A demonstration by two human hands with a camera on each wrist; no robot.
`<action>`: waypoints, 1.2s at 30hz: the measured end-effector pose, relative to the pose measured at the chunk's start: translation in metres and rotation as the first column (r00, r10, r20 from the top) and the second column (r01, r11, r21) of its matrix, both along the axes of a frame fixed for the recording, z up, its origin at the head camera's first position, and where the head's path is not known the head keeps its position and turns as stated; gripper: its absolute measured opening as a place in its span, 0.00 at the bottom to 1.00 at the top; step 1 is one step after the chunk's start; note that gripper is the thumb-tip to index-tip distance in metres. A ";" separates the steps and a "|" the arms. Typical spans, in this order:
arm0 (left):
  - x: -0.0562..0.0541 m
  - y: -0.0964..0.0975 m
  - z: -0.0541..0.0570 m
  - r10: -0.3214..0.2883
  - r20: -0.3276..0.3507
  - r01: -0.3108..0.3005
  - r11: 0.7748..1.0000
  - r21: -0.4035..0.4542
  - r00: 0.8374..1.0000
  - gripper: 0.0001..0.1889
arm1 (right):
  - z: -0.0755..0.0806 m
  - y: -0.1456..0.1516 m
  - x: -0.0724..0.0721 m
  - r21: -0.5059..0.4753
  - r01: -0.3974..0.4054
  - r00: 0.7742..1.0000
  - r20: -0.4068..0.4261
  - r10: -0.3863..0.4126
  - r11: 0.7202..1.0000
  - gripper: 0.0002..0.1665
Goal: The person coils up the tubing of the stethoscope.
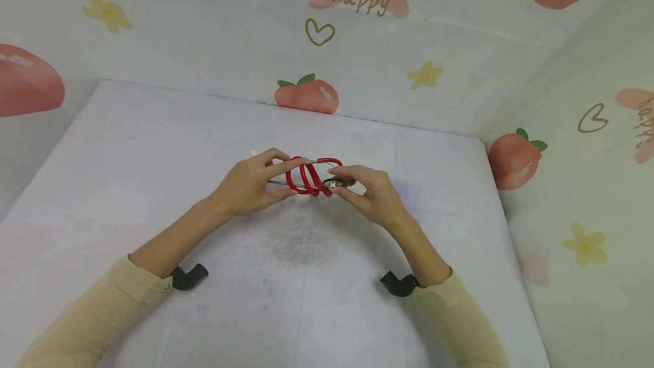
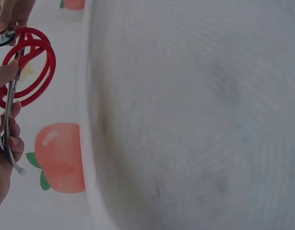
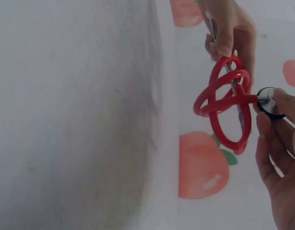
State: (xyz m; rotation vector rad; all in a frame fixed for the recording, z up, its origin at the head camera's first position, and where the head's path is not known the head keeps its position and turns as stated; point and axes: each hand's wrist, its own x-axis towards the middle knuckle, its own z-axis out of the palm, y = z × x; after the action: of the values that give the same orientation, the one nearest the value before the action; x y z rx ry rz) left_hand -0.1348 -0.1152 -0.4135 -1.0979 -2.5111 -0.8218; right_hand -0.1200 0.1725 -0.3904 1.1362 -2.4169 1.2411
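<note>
A stethoscope with red tubing is held up over the table between both hands, its tube wound in loops around the metal ear tubes. My left hand grips the metal ear tubes and the near end of the coil, thumb and fingers on opposite sides. One white eartip pokes out beside the left fingers in the left wrist view. My right hand pinches the round silver chest piece with its dark rim between thumb and fingers. From the chest piece a short metal stem runs into the red tube.
The white table lies beneath both arms, with faint grey smudges on its surface. Behind and to the right hangs a light cloth printed with peaches, flowers and hearts. A black curved piece shows at the left cuff, another at the right.
</note>
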 end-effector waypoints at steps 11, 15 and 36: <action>0.001 0.003 0.003 -0.053 -0.072 0.057 0.997 0.049 0.996 0.37 | -0.004 -0.006 -0.004 -0.160 0.075 0.997 -0.014 -0.078 0.984 0.19; 0.002 0.005 0.003 -0.048 -0.089 0.053 0.997 0.059 0.995 0.37 | -0.003 -0.010 -0.004 -0.189 0.140 0.990 0.025 -0.138 0.972 0.17; 0.004 0.010 -0.003 -0.034 -0.080 0.040 0.996 0.075 0.996 0.35 | 0.002 -0.024 0.008 -0.336 0.192 0.933 0.354 -0.065 0.922 0.11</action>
State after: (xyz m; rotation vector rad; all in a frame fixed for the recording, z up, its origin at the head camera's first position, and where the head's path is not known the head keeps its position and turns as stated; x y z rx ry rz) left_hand -0.1308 -0.1052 -0.4167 -1.1323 -2.3815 -0.8607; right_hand -0.1120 0.1489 -0.3885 0.6877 -2.2859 1.8691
